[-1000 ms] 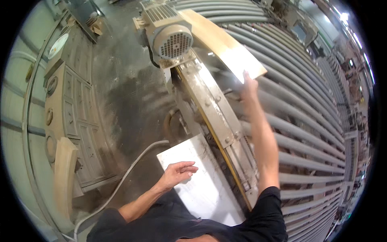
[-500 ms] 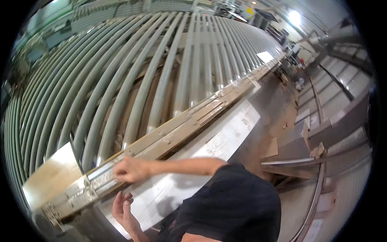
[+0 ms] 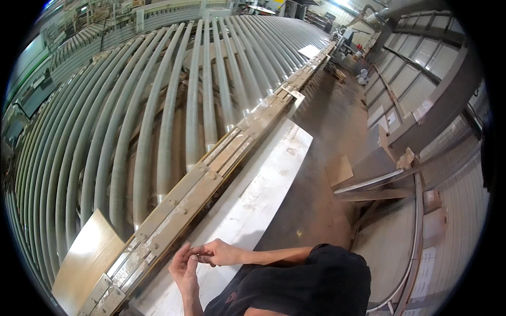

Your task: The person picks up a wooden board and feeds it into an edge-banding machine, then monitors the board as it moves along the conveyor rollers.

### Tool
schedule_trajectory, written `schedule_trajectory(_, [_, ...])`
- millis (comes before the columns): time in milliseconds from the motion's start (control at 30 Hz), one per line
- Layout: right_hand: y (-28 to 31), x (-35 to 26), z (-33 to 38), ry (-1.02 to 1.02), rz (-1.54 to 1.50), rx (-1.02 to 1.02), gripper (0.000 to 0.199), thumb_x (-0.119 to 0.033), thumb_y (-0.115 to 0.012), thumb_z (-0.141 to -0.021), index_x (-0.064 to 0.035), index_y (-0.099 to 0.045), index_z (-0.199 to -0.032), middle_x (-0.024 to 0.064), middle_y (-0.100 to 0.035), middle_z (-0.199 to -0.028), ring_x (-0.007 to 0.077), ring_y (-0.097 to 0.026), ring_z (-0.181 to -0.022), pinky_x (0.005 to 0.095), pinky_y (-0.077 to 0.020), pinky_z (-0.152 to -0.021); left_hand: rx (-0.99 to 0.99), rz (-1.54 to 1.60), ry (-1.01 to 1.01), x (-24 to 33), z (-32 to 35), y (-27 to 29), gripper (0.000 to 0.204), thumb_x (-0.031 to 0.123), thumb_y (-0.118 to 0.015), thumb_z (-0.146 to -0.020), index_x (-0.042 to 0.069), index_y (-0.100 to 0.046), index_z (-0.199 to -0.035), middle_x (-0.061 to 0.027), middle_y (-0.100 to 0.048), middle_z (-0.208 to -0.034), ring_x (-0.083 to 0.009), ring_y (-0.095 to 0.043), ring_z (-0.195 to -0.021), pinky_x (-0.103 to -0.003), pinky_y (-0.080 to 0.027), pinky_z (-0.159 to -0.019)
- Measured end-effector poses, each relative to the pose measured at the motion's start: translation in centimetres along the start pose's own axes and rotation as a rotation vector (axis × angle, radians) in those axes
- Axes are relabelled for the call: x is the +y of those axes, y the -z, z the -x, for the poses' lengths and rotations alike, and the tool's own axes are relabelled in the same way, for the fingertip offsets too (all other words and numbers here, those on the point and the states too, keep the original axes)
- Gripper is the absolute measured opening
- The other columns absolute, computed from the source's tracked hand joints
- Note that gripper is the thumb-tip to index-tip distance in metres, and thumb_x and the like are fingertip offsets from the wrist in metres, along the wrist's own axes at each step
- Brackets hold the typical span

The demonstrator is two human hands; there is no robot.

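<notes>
Over the near end of a long white board point(image 3: 250, 208), my two hands meet with their fingertips together. My left hand point(image 3: 186, 267) has its fingers curled and the thumb pressed towards them. My right hand point(image 3: 224, 253) reaches in from the right with bent fingers that touch the left hand's fingers. Anything pinched between them is too small to make out. Just left of my hands runs the dusty metal side rail point(image 3: 176, 208) of a roller conveyor. A glossy wood-grain panel point(image 3: 87, 260) lies on the rollers at the lower left.
Many long grey rollers point(image 3: 145, 152) stretch away to the left and back. A pale panel point(image 3: 309, 51) rests on the far rollers. To the right stand a cardboard piece point(image 3: 339, 170), a metal frame point(image 3: 374, 194) and stacked boxes point(image 3: 433, 224).
My right hand has moved from the conveyor rail down to my left hand, and their fingers now touch. The view has turned, shifting the conveyor in the picture.
</notes>
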State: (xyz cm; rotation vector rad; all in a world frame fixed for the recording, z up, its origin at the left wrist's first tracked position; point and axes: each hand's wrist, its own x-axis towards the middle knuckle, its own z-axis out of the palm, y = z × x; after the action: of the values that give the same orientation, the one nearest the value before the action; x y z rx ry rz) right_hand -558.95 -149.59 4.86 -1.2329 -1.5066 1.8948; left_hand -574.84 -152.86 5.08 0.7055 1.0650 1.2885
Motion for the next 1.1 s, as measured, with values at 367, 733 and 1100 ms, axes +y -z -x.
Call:
schedule_trajectory(367, [2.6, 2.3, 2.3, -0.009, 0.101, 0.044, 0.035, -0.024, -0.061, -0.094, -0.0132, -0.061, -0.127, 0.0030, -0.063, -0.072, 0.0084, -0.053, -0.058, 0.0265, -0.0459, -0.056, -0.123, -0.058, 0.045, -2.2, -0.2, -2.1, 0.036, -0.002, -0.060, -0.084, -0.007, -0.056, -0.119, -0.0186, -0.069, -0.099, -0.0219, -0.066, -0.093, -0.034, -0.051, -0.086])
schedule_trajectory(733, [2.3, 4.5, 5.2, 0.120, 0.146, -0.031, 0.028, -0.026, -0.061, -0.089, 0.0016, -0.061, -0.086, 0.0104, -0.060, -0.060, 0.0170, -0.058, -0.054, 0.0319, -0.0459, -0.053, 0.132, -0.333, -0.315, 2.8, 1.4, -1.8, 0.040, 0.008, -0.063, -0.085, -0.004, -0.058, -0.122, -0.0154, -0.069, -0.098, -0.0204, -0.065, -0.090, -0.032, -0.050, -0.082])
schedule_trajectory(1100, [17.8, 10.3, 18.4, 0.173, 0.224, 0.012, 0.026, -0.027, -0.061, -0.090, -0.0011, -0.062, -0.096, 0.0173, -0.065, -0.080, 0.0255, -0.062, -0.073, 0.0367, -0.0486, -0.068, -0.160, -0.358, -0.038, -7.3, 4.0, -18.9, 0.042, 0.011, -0.066, -0.081, -0.007, -0.057, -0.119, -0.0199, -0.068, -0.096, -0.0253, -0.065, -0.090, -0.034, -0.052, -0.080])
